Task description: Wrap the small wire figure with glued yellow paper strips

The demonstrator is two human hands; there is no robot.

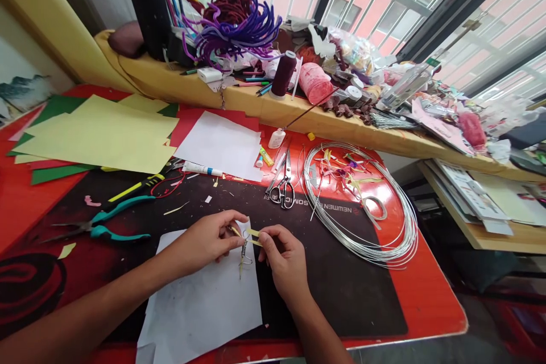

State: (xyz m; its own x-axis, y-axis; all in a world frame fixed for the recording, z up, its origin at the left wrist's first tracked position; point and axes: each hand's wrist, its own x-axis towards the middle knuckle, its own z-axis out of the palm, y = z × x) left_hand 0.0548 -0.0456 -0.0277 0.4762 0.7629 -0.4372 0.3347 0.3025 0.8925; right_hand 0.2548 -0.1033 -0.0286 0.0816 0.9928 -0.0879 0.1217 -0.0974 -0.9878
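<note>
Between my hands, above a white sheet of paper point(205, 307), is a small twisted wire figure point(244, 250) with thin looped ends and bits of pale yellow on it. My left hand point(215, 237) pinches the figure's upper left side between thumb and fingers. My right hand point(281, 253) is closed on a narrow pale yellow paper strip point(254, 232), whose end reaches towards the wire. Whether the strip touches the figure I cannot tell. Part of the strip is hidden by my right fingers.
Teal-handled pliers point(111, 222) lie left on the dark mat point(341, 290). Scissors point(284, 187) and a coil of silver wire point(405, 233) lie beyond my right hand. Coloured paper sheets point(106, 131) are stacked back left. A cluttered window ledge point(251, 99) runs behind.
</note>
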